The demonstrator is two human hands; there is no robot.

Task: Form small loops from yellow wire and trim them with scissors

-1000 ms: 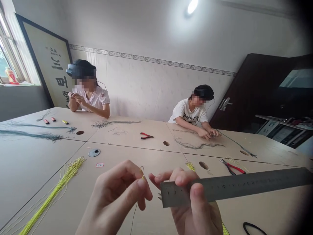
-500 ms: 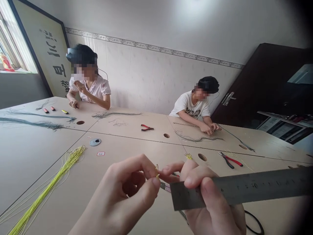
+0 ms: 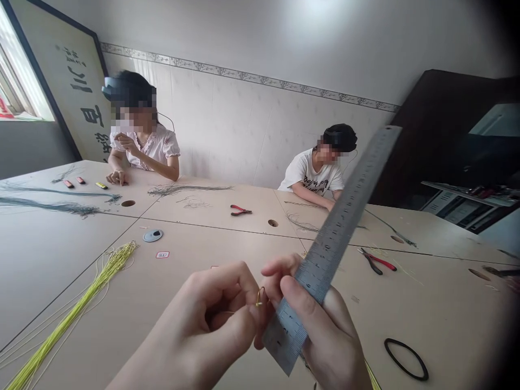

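Note:
My left hand (image 3: 215,319) is closed in a pinch on a thin yellow cord (image 3: 259,297), whose small loop stands up at the fingertips. My right hand (image 3: 325,319) grips a steel ruler (image 3: 337,216) near its low-numbered end, the thumb lying across its face. The ruler slants up and to the right. The right fingertips are close beside the cord loop; whether they touch it I cannot tell. A bundle of yellow cords (image 3: 83,303) lies on the table (image 3: 170,336) left of my hands.
Red-handled pliers (image 3: 377,261) and a black ring (image 3: 406,358) lie to the right. Another pair of pliers (image 3: 241,210), a grey round cap (image 3: 153,235) and a small label (image 3: 162,254) lie farther back. Two people sit across the table, with dark cord bundles (image 3: 182,189) before them.
The ruler has swung from nearly level to a steep slant, its far end now up. My right hand has turned with it and shifted left. The left hand still pinches the cord.

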